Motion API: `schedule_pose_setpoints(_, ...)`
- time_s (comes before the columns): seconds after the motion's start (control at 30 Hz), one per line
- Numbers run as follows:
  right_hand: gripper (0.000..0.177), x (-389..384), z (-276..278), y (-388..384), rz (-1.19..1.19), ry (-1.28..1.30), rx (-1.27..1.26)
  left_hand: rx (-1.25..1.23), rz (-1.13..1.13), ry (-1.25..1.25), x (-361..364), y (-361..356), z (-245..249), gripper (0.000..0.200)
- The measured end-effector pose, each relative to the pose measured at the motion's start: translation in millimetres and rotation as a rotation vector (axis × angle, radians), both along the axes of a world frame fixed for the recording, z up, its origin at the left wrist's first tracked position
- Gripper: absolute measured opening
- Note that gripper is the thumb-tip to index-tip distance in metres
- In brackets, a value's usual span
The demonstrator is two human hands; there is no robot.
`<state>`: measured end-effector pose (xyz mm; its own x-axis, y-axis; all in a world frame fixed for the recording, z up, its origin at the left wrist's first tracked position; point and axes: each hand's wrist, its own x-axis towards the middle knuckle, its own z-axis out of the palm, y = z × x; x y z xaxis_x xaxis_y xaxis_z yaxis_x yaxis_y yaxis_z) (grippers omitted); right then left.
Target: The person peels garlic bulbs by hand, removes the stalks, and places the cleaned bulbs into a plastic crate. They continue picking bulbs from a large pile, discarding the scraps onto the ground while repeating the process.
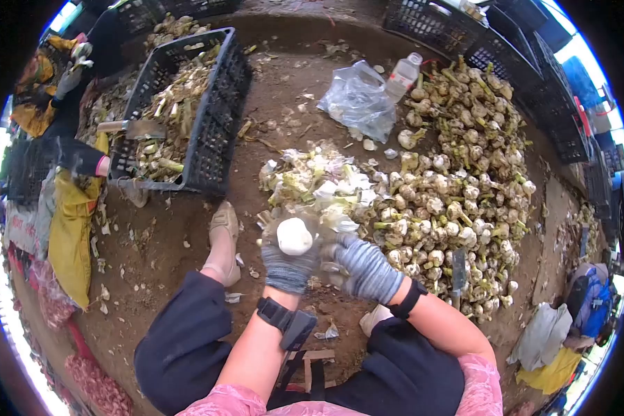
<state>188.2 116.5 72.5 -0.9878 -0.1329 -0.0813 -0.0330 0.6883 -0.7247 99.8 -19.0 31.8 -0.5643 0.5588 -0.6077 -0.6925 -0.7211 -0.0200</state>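
A white garlic bulb [295, 236], stripped to its smooth inner skin, sits in my gloved left hand [288, 267], whose fingers are closed round it. Just to the right is my right hand [369, 269], also in a grey knit glove; its fingers are smeared by motion, so what they hold cannot be made out. Beyond both hands lies a heap of garlic peelings and cut stalks [319, 179]. A large pile of untrimmed garlic bulbs [457, 201] spreads to the right, and a dark-bladed knife [459, 269] rests at its near edge.
A black crate [236, 104] full of garlic stalks stands at the left, a cleaver [144, 129] across it. Behind lie a clear plastic bag [359, 100] and a plastic bottle [403, 75]. Another person's gloved hand [68, 83] shows far left. Black crates [437, 31] line the back right.
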Motion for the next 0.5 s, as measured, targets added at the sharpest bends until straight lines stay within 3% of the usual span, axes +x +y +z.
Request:
schedule_pose_setpoints(0.03, 0.035, 0, 2, 4, -0.018, -0.008, 0.013, 0.013, -0.018, -0.008, 0, 1, -2, 0.034)
schedule_pose_setpoints(0.1, 0.064, -1, 6, 10, -0.190, -0.086, 0.031, -0.194, -0.092, 0.163, 4, 5, 0, 0.037)
schedule_pose_setpoints(0.13, 0.076, -2, -5, 10, -0.222, 0.040, 0.018, -0.238, -0.116, 0.304, 4, 11, 5, 0.039)
schedule_pose_setpoints(0.17, 0.076, -2, -5, 10, -0.233, 0.044, 0.026, -0.229, -0.125, 0.308, 7, 11, -1, 0.039)
schedule_pose_setpoints(0.23, 0.081, -2, 7, 8, -0.436, -0.176, -0.785, -0.127, -0.319, 0.856, 17, 14, -3, 0.054)
schedule_pose_setpoints(0.3, 0.071, 3, -13, 22, -0.533, -0.095, -0.757, -0.300, -0.461, 1.031, 26, 19, 21, 0.058)
schedule_pose_setpoints(0.37, 0.064, 18, -21, 47, -0.560, -0.167, -1.069, -0.181, -0.339, 0.740, 30, 25, 35, 0.054)
schedule_pose_setpoints(0.43, 0.063, 48, -17, 73, -0.715, -0.095, -1.104, -0.174, -0.390, 0.632, 22, 19, 18, 0.043)
schedule_pose_setpoints(0.5, 0.063, 97, -27, 108, -0.883, -0.001, -0.942, -0.302, -0.414, 0.608, 15, 17, 17, 0.042)
